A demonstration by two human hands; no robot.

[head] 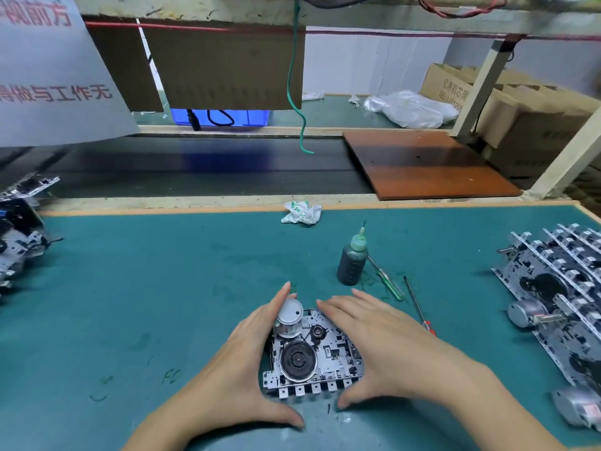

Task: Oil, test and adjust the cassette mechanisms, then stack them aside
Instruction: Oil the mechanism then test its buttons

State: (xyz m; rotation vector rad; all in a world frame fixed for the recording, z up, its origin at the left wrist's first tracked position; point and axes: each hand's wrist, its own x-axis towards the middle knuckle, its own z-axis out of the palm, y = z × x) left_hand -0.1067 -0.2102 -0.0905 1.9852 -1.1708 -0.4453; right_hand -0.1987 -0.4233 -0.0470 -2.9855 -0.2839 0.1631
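I am looking down at a cassette mechanism (pixel 312 353) lying flat on the green mat (pixel 146 288), near the front edge and just ahead of me. My left hand (pixel 247 359) is cupping its left side, fingers straight and pressed together along the edge beside the silver motor can (pixel 290 315), thumb reaching under the near left corner. My right hand (pixel 380 346) is mirroring it on the right side, fingers straight and close together, lying over the far right corner, thumb pointing in toward the near edge with its row of white tabs. Neither hand is curling round the mechanism; both are resting against it with flat fingers. The black flywheel (pixel 296 359) is showing face up between my hands.

Beyond my right hand, a dark oil bottle (pixel 353 262) with a needle tip is standing upright on the mat. Just beside it a green-handled screwdriver (pixel 387 281) is lying at a slant, and near that a thin red-handled screwdriver (pixel 418 307) is lying too. A row of cassette mechanisms (pixel 559 288) is sitting at the right edge of the mat, and a pile of mechanisms (pixel 22 229) is sitting at the far left. A crumpled wrapper (pixel 300 212) is lying at the mat's far edge.
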